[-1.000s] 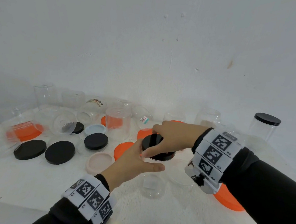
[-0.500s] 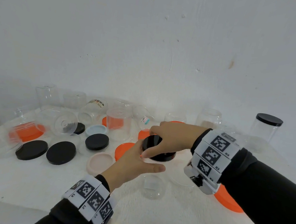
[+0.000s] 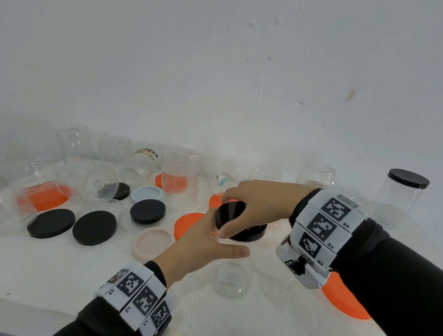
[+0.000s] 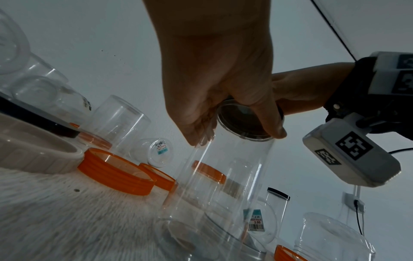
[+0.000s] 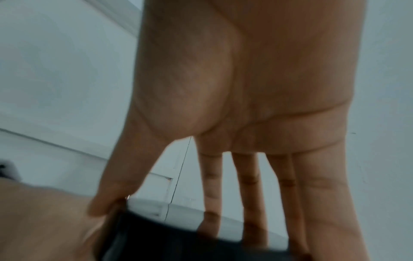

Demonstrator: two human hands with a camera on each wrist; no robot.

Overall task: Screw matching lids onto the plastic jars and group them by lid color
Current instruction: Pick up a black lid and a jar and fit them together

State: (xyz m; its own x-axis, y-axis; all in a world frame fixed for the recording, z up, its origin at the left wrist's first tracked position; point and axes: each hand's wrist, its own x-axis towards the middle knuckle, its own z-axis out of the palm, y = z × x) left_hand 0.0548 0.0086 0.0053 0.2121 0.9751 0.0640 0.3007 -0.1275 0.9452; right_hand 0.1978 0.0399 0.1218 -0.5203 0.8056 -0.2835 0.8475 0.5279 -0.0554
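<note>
Loose lids and empty clear jars crowd the white worktop (image 3: 43,267) behind and beside both hands: three black lids (image 3: 95,227) lie flat at the left, with a pink lid (image 3: 151,243) and a pale blue lid (image 3: 147,194) near them. A lidded jar (image 3: 404,191) stands apart at the far right. The right hand (image 3: 258,206) curls its fingers (image 5: 252,194) over the black lid (image 3: 233,217) on the clear jar (image 4: 214,185), thumb and fingers on opposite rims. The left hand (image 3: 201,250) grips that jar just under the lid.
</note>
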